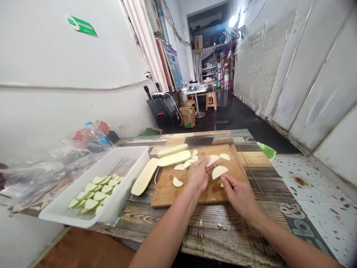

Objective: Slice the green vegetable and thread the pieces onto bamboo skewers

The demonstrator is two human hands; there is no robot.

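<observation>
Nearest the camera, our forearms point(167, 227) are reaching in from seven and four o'clock, with the board point(167, 199) as the dial's centre and twelve straight ahead. Just at three o'clock of centre, over the board, a slice point(220, 172) is standing up from our right hand point(240, 194), whose thumb and finger are pinching at its lower edge; whether they are also gripping something behind it, we cannot tell. Our left hand point(198, 175) is curling near the centre, fingers drawn together, seemingly around a stick point(205, 150), with a second slice point(213, 160) showing at the fingertips.

We seem to be threading slices; the next move is probably calling for a steady left grip, the stick lined up with the flesh and our fingers clear of its path.

Farther out, loose slices point(177, 182) are lying at eight and eleven on the board. Long pieces point(145, 177) are resting from nine to eleven, and spare sticks point(252, 171) are lying at three. At nine, a tub point(63, 219) is holding threaded slices point(90, 204); beyond it, at ten, a bottle point(100, 136) is sitting among plastic bags point(36, 171).
</observation>
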